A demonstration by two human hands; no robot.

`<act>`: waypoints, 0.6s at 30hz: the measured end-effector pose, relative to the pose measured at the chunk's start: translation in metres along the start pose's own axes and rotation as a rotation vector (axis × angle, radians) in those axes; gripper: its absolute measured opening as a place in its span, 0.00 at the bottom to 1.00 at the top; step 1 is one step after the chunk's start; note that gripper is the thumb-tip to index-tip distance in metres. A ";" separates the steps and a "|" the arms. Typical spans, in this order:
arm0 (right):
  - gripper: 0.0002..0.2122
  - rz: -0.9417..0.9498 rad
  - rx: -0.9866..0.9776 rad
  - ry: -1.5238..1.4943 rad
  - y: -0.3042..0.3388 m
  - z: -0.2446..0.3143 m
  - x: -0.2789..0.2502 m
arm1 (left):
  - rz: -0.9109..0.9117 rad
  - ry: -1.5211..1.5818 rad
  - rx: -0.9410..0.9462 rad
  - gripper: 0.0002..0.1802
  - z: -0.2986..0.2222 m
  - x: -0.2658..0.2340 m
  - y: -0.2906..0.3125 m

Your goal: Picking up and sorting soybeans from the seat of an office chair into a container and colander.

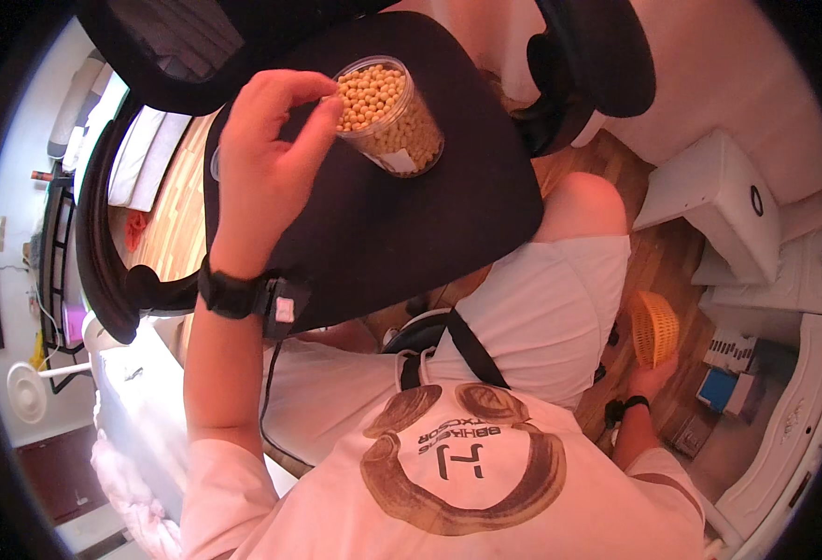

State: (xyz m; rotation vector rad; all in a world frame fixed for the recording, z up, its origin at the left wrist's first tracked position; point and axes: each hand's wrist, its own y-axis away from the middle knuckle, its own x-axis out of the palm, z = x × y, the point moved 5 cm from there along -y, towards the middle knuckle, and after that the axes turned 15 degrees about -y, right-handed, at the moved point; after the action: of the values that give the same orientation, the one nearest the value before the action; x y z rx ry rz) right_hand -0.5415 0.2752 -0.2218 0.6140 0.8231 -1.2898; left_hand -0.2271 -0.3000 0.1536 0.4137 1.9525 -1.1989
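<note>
A clear plastic jar point(397, 154) full of round yellow beans point(371, 98), which look like soybeans, stands on the black chair seat point(383, 247). At the jar's left rim my left hand point(271, 140) has its thumb and index finger drawn together in a pinch. Whatever lies between those fingertips is too small to make out. Low at my right side, my right hand point(652, 375) grips a yellow plastic mesh basket point(653, 327) by its lower edge. The inside of the basket cannot be seen well. Behind my left wrist, part of a clear round rim point(215, 164) shows on the seat.
Black armrests point(103, 224) point(597, 65) flank the seat, and its backrest point(173, 37) rises at the far side. A white stool point(714, 201) and a white cabinet point(817, 271) stand to the right. A black cable point(269, 392) hangs from my left wrist.
</note>
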 end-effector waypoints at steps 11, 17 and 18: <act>0.20 -0.181 0.068 -1.145 -0.093 0.030 -0.061 | 0.223 0.598 -0.481 0.60 0.035 0.101 0.073; 0.22 -0.113 -0.198 -1.765 -0.063 0.284 -0.109 | 0.208 0.553 -0.443 0.51 0.007 0.101 0.043; 0.22 -0.042 -0.263 -1.848 -0.057 0.327 -0.115 | 0.185 0.550 -0.440 0.48 0.011 0.099 0.044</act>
State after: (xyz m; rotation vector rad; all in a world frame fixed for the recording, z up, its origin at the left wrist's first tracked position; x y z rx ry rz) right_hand -0.5457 0.0715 0.0646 -0.8358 -0.5586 -1.1730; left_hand -0.2573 -0.2997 0.0491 0.7236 2.4987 -0.5382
